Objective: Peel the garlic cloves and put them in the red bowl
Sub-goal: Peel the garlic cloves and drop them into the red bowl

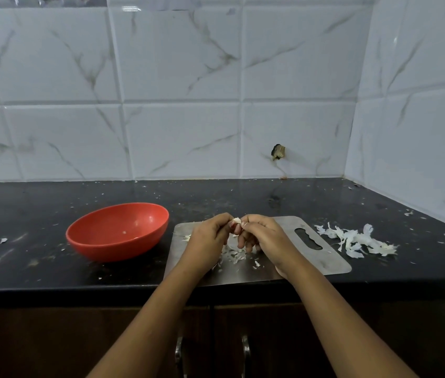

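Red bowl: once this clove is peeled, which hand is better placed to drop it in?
Left, probably. Both the left hand and right hand pinch the garlic clove above the steel board, but the red bowl sits left of the board, nearer the left hand; the right hand would have to cross over.

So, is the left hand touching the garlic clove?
Touching. The head view shows the left hand pinching the garlic clove, opposite the right hand.

One red bowl (117, 248), one steel board (314, 259), one clove (236, 220), two hands (207, 236) (264, 232).
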Available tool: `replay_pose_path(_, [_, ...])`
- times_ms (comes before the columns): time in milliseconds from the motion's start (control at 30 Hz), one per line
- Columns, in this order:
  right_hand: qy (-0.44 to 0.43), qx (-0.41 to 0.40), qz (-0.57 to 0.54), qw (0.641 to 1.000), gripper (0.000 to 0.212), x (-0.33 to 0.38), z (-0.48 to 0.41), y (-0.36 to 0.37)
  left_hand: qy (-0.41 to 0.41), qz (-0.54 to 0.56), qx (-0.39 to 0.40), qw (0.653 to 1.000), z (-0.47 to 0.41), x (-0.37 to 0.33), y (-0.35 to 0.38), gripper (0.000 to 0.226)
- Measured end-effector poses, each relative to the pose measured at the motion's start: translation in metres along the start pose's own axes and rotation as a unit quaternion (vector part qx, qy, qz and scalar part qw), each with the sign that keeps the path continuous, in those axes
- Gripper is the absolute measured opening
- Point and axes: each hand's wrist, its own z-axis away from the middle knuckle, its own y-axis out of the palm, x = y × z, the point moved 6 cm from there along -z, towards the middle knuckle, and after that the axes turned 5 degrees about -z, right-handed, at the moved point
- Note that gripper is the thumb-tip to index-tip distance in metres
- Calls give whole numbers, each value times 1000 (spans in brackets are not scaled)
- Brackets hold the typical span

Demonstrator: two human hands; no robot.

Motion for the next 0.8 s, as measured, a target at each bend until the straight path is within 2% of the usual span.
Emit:
replay_pose_path(267, [4, 6, -18, 1000, 32, 3, -1, 0, 31, -44, -15, 998, 1, -3, -2, 22])
replay_pose_path(500, [25, 44, -38, 998, 33, -5, -4, -3, 58, -59, -14, 996, 2, -10, -2, 22])
replay_pose_path(800, [-25, -19, -31, 999, 38, -5, -6, -9, 71, -87, 7, 994, 0, -10, 3, 22])
